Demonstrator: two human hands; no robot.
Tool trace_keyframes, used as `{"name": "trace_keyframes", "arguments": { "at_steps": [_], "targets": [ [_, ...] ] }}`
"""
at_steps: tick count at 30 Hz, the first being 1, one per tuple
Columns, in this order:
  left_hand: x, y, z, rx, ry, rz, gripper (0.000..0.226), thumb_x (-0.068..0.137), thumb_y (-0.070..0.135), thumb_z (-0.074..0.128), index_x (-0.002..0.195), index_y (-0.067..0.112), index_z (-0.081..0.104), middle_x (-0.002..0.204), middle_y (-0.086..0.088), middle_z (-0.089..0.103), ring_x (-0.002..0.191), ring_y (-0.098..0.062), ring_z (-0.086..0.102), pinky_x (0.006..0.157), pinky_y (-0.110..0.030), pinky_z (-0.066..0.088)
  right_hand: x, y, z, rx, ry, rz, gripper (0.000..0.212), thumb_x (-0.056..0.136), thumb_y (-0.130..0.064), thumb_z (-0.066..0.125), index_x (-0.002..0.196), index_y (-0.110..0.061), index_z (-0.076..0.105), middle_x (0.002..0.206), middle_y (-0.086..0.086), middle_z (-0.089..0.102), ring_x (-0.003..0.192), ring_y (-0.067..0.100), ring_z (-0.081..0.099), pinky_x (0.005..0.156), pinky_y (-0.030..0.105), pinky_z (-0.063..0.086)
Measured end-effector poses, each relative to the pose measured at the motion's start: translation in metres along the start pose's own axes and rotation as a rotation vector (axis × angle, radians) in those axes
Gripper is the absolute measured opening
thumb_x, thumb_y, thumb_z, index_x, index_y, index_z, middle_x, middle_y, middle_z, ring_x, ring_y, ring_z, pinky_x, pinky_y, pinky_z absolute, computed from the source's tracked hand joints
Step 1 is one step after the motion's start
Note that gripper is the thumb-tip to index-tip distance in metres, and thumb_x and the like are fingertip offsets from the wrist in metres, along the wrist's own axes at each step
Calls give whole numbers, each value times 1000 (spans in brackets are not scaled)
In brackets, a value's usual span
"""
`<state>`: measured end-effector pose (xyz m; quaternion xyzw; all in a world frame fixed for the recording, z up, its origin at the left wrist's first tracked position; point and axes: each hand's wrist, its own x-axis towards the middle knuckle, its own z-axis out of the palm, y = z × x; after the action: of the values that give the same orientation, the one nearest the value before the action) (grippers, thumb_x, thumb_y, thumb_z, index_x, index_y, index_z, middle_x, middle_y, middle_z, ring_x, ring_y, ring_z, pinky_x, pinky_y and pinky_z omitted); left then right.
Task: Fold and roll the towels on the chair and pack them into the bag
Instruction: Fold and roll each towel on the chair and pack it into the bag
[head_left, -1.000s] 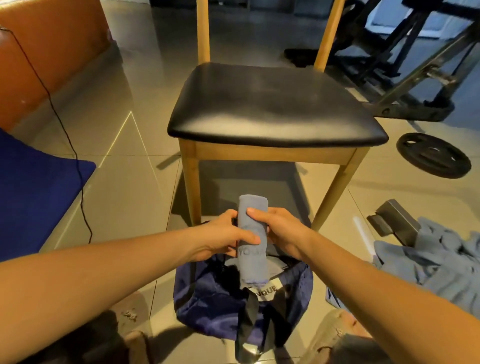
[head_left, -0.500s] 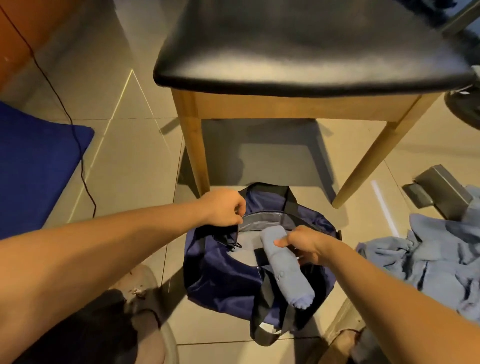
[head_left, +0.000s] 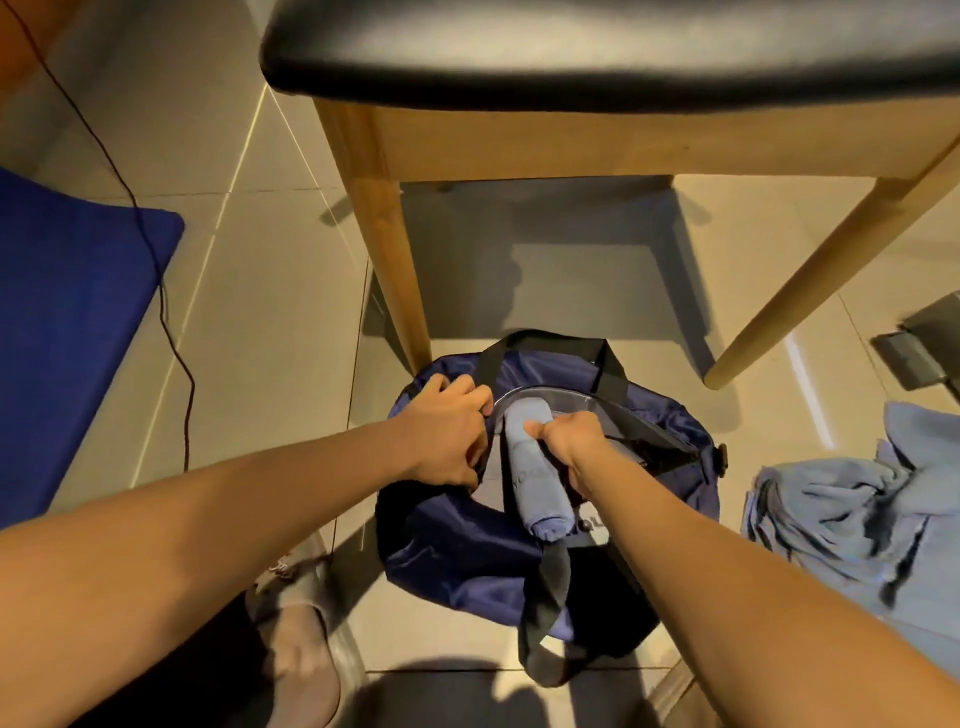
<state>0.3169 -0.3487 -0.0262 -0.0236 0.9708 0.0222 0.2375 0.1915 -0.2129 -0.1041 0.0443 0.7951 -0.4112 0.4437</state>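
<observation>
Both hands at bag (head_left: 441, 561): left hand (head_left: 449, 431) grips its opening edge; right hand (head_left: 569, 441) clamps rolled towel (head_left: 532, 478) over the opening.

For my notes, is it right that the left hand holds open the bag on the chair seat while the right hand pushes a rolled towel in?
The head view shows the bag on the floor by the chair, not on its seat; the left hand, right hand and rolled towel are as you say.
</observation>
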Motion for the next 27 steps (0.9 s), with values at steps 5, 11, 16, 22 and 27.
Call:
{"name": "trace_keyframes", "arguments": {
  "at_steps": [5, 11, 16, 22, 27],
  "targets": [
    [-18, -13, 11, -113, 96, -88, 18, 83, 42, 64, 83, 25, 67, 95, 6, 58, 102, -19, 52, 93, -37, 39, 4, 1, 18, 130, 95, -79, 23, 91, -17, 74, 108, -1, 71, 108, 17, 73, 104, 37, 67, 96, 50, 55],
    [-32, -16, 25, -146, 51, -171, 50, 73, 73, 69, 92, 28, 59, 92, 7, 64, 94, -16, 53, 90, -37, 39, 12, -2, 35, 133, 160, -168, 29, 89, -18, 75, 116, -8, 71, 113, 11, 73, 104, 31, 67, 99, 49, 54],
    [-33, -11, 37, -70, 156, -218, 32, 89, 56, 64, 98, 26, 73, 94, 3, 70, 101, -20, 59, 95, -38, 34, 10, -1, 49, 196, 130, -155, 32, 89, -10, 74, 119, -5, 64, 113, 13, 70, 104, 30, 66, 98, 45, 55],
    [-34, -13, 42, -390, 298, -353, 18, 81, 31, 65, 70, 17, 64, 69, 0, 64, 69, -20, 58, 72, -33, 47, 13, 2, 53, 315, 77, -126, 29, 93, -3, 67, 121, -1, 58, 108, 13, 66, 86, 18, 62, 65, 24, 50],
    [-38, -19, 38, -770, 318, -416, 11, 80, 16, 72, 73, 9, 67, 71, 7, 63, 68, -7, 55, 63, -27, 40, 12, 4, 67, 379, 102, -151, 23, 95, -6, 67, 112, -7, 51, 96, 6, 61, 80, 16, 59, 67, 25, 47]
  ]
}}
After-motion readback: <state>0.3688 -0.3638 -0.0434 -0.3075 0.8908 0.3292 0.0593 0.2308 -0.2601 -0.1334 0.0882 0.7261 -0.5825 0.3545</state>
